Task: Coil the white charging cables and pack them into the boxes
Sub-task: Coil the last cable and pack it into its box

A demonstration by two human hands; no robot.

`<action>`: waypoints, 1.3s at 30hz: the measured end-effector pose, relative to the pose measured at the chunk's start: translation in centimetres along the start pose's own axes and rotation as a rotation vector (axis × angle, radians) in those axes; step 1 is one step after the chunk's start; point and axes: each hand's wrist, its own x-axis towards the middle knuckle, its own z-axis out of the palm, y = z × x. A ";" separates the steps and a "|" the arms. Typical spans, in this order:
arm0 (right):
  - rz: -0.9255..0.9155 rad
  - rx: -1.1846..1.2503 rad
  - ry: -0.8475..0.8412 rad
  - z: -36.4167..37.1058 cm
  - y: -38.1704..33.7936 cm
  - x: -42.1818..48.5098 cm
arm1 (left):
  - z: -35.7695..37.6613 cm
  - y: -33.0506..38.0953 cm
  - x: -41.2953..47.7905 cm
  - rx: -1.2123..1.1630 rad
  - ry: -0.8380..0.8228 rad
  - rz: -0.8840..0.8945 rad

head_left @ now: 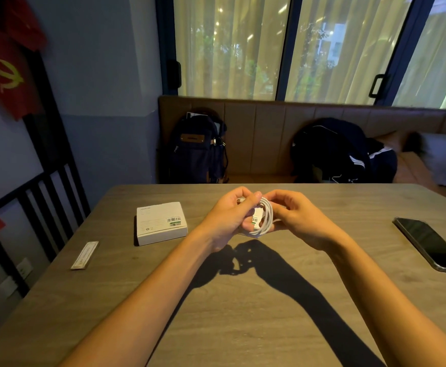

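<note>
The wooden worktop (243, 313) carries everything. Above its middle, both forearms reach in and the two hands meet round a coiled white cable (267, 217), held just clear of the surface.

The left hand (227, 221) has its grip curled round the left side of the coil, thumb on top and fingers wrapped under. The right hand (298, 221) has its grip curled in against the right side, fingertips pinching the loops. The coil thus sits between the two grips, gripped by both.

A dark phone (431, 245) lies screen up, well apart at the right edge. A white box (161, 223) lies flat and closed to the left of the hands. Its grey print is too small to read, and it bears a barcode sticker (174, 221) with a green band.

The coil is seen nearly edge-on, an oval of several loops standing on edge, its long axis running away from the person.

A narrow paper slip (84, 255) lies near the left edge, its writing unreadable. A small tag (256, 219) on the cable shows a barcode and a green mark.
</note>
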 end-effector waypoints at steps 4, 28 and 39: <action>0.016 -0.015 0.051 -0.4 -0.2 0.2 | -1.0 0.3 0.2 -0.023 -0.104 -0.022; 0.084 0.114 0.252 0.7 0.3 0.1 | -0.9 -1.1 0.9 0.337 0.089 0.240; 0.028 0.186 0.235 1.6 1.2 -0.2 | -0.4 -1.7 0.6 0.645 0.338 0.460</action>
